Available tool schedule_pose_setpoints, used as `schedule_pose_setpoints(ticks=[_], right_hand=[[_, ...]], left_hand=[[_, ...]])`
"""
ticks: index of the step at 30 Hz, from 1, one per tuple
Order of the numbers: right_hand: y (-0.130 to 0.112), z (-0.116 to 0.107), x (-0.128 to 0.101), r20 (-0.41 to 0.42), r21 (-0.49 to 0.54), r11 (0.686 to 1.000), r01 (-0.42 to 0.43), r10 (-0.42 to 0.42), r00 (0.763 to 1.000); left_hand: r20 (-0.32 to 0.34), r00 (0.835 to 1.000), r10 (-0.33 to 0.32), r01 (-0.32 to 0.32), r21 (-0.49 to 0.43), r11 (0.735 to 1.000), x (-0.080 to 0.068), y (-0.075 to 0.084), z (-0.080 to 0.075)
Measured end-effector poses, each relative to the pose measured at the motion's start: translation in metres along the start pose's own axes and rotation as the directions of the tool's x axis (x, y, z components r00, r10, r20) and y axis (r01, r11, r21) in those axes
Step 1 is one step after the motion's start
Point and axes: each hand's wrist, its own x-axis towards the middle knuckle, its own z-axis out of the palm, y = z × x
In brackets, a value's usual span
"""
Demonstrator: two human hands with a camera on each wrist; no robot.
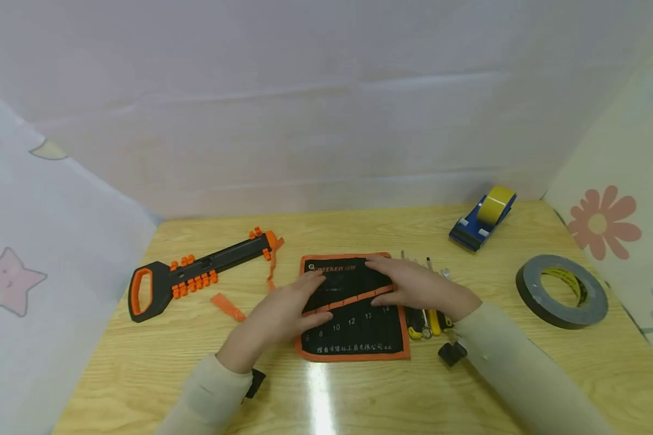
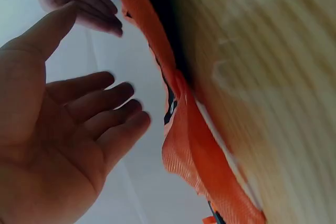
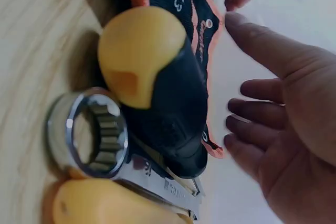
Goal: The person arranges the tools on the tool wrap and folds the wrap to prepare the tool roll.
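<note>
A black tool pouch [image 1: 354, 331] with orange edging and numbered pockets lies flat on the table. Over its left side is my left hand [image 1: 285, 308], fingers relaxed and spread. My right hand [image 1: 419, 284] reaches across its right side in the same loose way. Both palms are bare in the wrist views, with nothing gripped. Under my right wrist, several tools lie beside the pouch, partly hidden. The right wrist view shows a yellow-and-black screwdriver handle [image 3: 142, 59] and a wrench's ring end [image 3: 89, 132] there. An orange strap [image 2: 202, 145] runs off the pouch's left side.
At the left lies a black bar-shaped holder [image 1: 217, 266] with an orange-lined handle and orange clips. A blue tape dispenser [image 1: 474, 228] with yellow tape stands at the back right. In front of it, a grey tape roll [image 1: 533, 287] lies flat. Cloth walls border the table.
</note>
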Motion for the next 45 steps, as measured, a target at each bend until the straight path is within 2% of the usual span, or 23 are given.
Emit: schedule_pose_setpoints(ticks=[7, 11, 23, 33, 45], right_hand=[[0.004, 0.007, 0.007, 0.092, -0.013, 1.0, -0.016, 0.018, 0.996], [0.006, 0.009, 0.007, 0.115, -0.016, 1.0, -0.019, 0.021, 0.993], [0.004, 0.015, 0.007, 0.114, -0.038, 0.999, 0.006, -0.001, 0.993], [0.003, 0.017, -0.004, 0.054, -0.037, 0.998, 0.046, -0.044, 0.998], [-0.009, 0.023, -0.009, 0.03, -0.103, 0.995, -0.012, 0.015, 0.999]], left_hand=[[0.156, 0.988, -0.005, -0.002, 0.044, 0.999, 0.001, 0.0, 0.005], [0.206, 0.978, -0.019, 0.014, 0.023, 1.0, 0.001, -0.003, 0.008], [0.202, 0.979, -0.037, 0.042, -0.018, 0.999, 0.004, -0.016, 0.006], [0.211, 0.977, -0.039, 0.05, -0.044, 0.998, 0.016, -0.027, 0.002], [0.22, 0.975, -0.034, 0.043, -0.033, 0.999, 0.028, -0.031, -0.003]])
